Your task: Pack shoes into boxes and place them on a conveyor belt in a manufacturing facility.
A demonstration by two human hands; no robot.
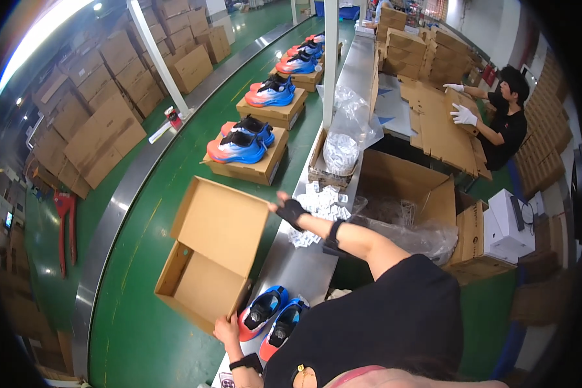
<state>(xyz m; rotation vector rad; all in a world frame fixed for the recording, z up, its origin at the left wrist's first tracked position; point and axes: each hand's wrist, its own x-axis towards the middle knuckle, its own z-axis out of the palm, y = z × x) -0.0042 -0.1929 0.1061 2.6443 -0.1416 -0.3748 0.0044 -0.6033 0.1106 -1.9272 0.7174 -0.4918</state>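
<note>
An open brown cardboard shoe box (207,284) rests on the green conveyor in front of me, its lid (223,220) swung back away from me. My left hand (226,331) grips the near corner of the box. My right hand (288,210), in a black fingerless glove, is at the lid's right corner with its fingers apart. Two blue-and-orange running shoes, a left one (262,312) and a right one (285,327), sit on the metal ledge between the box and my body. A heap of small white packets (320,205) lies on the ledge beside my right hand.
Ahead along the conveyor (136,258), shoe pairs (240,142) stand on closed boxes (252,165). A white post (330,64) rises by the ledge. Right are a large open carton (401,174) with plastic and a person in white gloves (507,116). Stacked cartons (103,77) stand left.
</note>
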